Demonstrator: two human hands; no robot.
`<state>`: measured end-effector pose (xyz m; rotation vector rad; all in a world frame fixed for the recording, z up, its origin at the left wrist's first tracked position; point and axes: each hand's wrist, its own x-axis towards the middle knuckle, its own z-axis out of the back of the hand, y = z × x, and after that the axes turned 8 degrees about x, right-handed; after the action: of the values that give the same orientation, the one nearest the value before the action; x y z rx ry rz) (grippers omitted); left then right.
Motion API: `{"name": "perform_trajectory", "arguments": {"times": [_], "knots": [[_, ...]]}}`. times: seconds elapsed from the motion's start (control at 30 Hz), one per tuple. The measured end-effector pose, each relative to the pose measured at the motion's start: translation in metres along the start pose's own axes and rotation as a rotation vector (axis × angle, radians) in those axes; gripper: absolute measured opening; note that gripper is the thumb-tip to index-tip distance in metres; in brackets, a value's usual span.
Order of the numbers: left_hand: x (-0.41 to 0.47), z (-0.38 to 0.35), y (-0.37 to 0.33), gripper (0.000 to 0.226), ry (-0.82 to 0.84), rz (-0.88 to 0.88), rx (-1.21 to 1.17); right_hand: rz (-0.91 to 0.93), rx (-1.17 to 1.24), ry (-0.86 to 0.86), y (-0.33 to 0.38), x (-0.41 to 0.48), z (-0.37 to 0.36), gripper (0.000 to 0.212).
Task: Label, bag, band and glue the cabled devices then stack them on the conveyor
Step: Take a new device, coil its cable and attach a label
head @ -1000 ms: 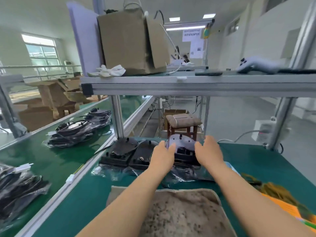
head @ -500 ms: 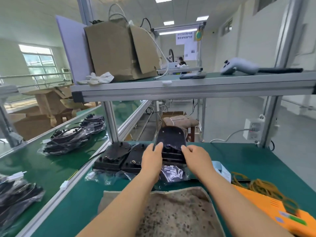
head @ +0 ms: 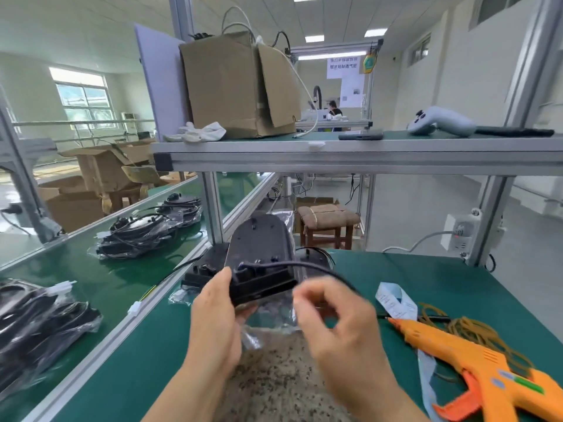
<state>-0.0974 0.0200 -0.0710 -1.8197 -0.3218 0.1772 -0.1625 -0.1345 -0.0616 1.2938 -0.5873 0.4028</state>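
Observation:
A black cabled device is lifted above the green bench, tilted up. My left hand grips its lower left edge. Its black cable arcs off to the right, just over the fingertips of my right hand. That hand is blurred and its fingers are curled; whether they pinch the cable is unclear. A clear plastic bag hangs under the device. More bare devices lie behind it. Bagged devices sit on the conveyor at left.
An orange glue gun, a heap of rubber bands and a label strip lie at right. A speckled pad is under my forearms. The overhead shelf carries a cardboard box. More bagged devices lie at near left.
Both hands lifted one device off the row and drew it toward me. My right hand then left the device's right edge and now hovers curled by its cable.

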Motion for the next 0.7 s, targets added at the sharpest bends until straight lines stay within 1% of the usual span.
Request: {"name": "perform_trajectory", "arguments": {"times": [0.07, 0.1, 0.13, 0.17, 0.2, 0.23, 0.27, 0.33, 0.37, 0.4, 0.43, 0.5, 0.53, 0.57, 0.6, 0.63, 0.67, 0.7], "knots": [[-0.011, 0.018, 0.009, 0.04, -0.034, 0.027, 0.032, -0.325, -0.02, 0.142, -0.012, -0.028, -0.008, 0.015], [-0.016, 0.026, 0.015, 0.04, -0.033, 0.036, 0.063, -0.483, -0.039, 0.189, -0.02, -0.036, -0.011, 0.02], [-0.021, 0.034, 0.02, 0.038, -0.008, 0.036, 0.109, -0.616, -0.013, 0.212, -0.028, -0.041, -0.013, 0.026], [-0.026, 0.041, 0.026, 0.039, 0.021, 0.031, 0.173, -0.718, 0.074, 0.209, -0.032, -0.042, -0.013, 0.033], [-0.031, 0.047, 0.031, 0.043, 0.039, 0.028, 0.239, -0.779, 0.212, 0.195, -0.036, -0.042, -0.013, 0.043], [-0.037, 0.051, 0.036, 0.046, 0.035, 0.034, 0.284, -0.79, 0.331, 0.19, -0.038, -0.04, -0.012, 0.053], [-0.043, 0.054, 0.04, 0.046, 0.028, 0.041, 0.304, -0.776, 0.391, 0.19, -0.039, -0.036, -0.012, 0.066], [-0.053, 0.056, 0.046, 0.039, 0.042, 0.049, 0.331, -0.766, 0.378, 0.172, -0.042, -0.029, -0.012, 0.097], [-0.056, 0.057, 0.05, 0.034, 0.06, 0.041, 0.344, -0.768, 0.354, 0.151, -0.043, -0.025, -0.013, 0.106], [-0.06, 0.056, 0.052, 0.029, 0.076, 0.032, 0.352, -0.776, 0.351, 0.132, -0.042, -0.021, -0.015, 0.107], [-0.062, 0.055, 0.055, 0.027, 0.082, 0.03, 0.359, -0.783, 0.376, 0.112, -0.042, -0.017, -0.017, 0.098], [-0.066, 0.051, 0.059, 0.025, 0.087, 0.042, 0.358, -0.808, 0.511, 0.075, -0.042, -0.011, -0.02, 0.066], [-0.068, 0.049, 0.058, 0.024, 0.109, 0.056, 0.34, -0.825, 0.587, 0.057, -0.044, -0.008, -0.021, 0.053], [-0.069, 0.048, 0.058, 0.024, 0.131, 0.059, 0.348, -0.841, 0.65, 0.037, -0.048, -0.005, -0.021, 0.047], [-0.068, 0.049, 0.055, 0.024, 0.165, 0.038, 0.396, -0.855, 0.671, 0.014, -0.051, -0.004, -0.02, 0.047], [-0.065, 0.05, 0.049, 0.022, 0.227, -0.002, 0.497, -0.858, 0.663, -0.004, -0.052, -0.003, -0.017, 0.049], [-0.059, 0.052, 0.041, 0.02, 0.315, -0.033, 0.603, -0.852, 0.639, -0.018, -0.053, -0.002, -0.012, 0.051], [-0.052, 0.053, 0.031, 0.022, 0.41, -0.055, 0.699, -0.838, 0.608, -0.019, -0.052, -0.002, -0.006, 0.053]]}}
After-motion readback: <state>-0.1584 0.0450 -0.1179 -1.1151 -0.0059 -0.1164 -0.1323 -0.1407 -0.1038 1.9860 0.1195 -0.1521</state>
